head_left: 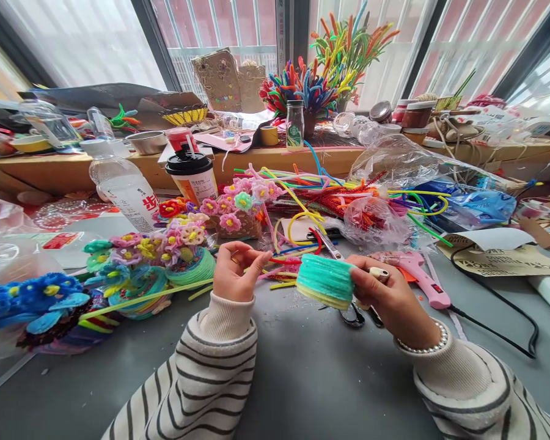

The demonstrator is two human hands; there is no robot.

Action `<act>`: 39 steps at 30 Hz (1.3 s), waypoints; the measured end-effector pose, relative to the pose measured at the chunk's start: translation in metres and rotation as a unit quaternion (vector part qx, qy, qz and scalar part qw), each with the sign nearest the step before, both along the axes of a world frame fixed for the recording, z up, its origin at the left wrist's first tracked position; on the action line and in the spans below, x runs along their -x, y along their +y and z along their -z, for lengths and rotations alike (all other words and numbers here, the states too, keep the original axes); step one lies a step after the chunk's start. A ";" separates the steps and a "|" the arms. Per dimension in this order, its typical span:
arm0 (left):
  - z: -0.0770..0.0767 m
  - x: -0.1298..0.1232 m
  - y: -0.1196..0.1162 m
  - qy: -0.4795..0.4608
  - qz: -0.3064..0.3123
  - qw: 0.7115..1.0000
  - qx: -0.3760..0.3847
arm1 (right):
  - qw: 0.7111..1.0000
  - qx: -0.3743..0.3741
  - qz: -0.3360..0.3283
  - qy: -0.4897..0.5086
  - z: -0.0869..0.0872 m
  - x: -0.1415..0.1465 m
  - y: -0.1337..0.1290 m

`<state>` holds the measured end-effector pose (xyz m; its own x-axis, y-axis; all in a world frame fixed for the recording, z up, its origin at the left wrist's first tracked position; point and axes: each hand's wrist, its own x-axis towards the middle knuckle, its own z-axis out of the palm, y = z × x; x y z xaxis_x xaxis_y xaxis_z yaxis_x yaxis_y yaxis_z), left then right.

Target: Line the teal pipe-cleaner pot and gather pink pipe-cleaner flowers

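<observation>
My right hand (389, 299) is closed around a small cylinder wrapped in pipe cleaners (326, 280), turquoise with a pale yellow band along its lower edge. It is held tilted above the table. To its left, my left hand (236, 272) is closed, thumb and forefinger pinched together. A straight yellow-green pipe cleaner (151, 299) runs leftward from that hand, passing in front of the flower pots; its hold inside the fingers is hidden. A red pipe cleaner (286, 261) shows near the left fingertips. Scissors (352, 316) lie behind the cylinder, partly covered by it and my right hand.
Pipe-cleaner flower pots (137, 275) crowd the left side. Behind are a water bottle (123, 189), a lidded cup (192, 177) and a heap of pipe cleaners (316, 198). A pink glue gun (424, 278) with a black cord (495, 293) lies at right.
</observation>
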<state>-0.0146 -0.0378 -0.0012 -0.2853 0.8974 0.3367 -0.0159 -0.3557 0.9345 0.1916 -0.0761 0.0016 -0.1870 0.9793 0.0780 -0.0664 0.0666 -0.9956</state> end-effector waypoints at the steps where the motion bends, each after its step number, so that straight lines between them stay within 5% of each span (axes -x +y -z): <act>1: -0.001 0.002 0.002 0.012 0.000 1.000 -0.005 | 1.000 -0.022 -0.013 -0.010 -0.001 0.000 0.000; 10: 0.004 0.007 0.000 0.114 0.034 0.993 0.004 | 0.956 -0.208 -0.156 -0.140 -0.014 0.005 -0.007; 18: 0.002 0.005 -0.001 0.115 -0.016 0.993 0.036 | 0.909 -0.337 -0.130 -0.207 -0.011 0.009 -0.008; 22: 0.000 0.001 -0.003 0.019 0.041 0.996 0.076 | 0.888 -0.376 -0.123 -0.234 -0.010 0.011 -0.008; 25: -0.001 -0.001 -0.006 0.009 0.068 0.996 0.060 | 0.876 -0.393 -0.120 -0.252 -0.009 0.012 -0.008; 30: 0.001 -0.001 -0.007 0.137 0.038 0.990 0.008 | 0.851 -0.411 -0.131 -0.300 -0.002 0.013 -0.007; 34: 0.003 -0.001 -0.006 0.116 0.037 0.992 0.017 | 0.835 -0.402 -0.164 -0.338 0.003 0.014 -0.005; 39: 0.004 0.000 -0.004 -0.003 0.123 0.988 0.091 | 0.877 -0.317 -0.187 -0.310 0.001 0.011 -0.003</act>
<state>-0.0147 -0.0417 -0.0054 -0.0526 0.9853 0.1623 -0.0871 -0.1665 0.9822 0.1803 -0.0792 0.0011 -0.6852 0.6369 0.3534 0.3390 0.7083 -0.6192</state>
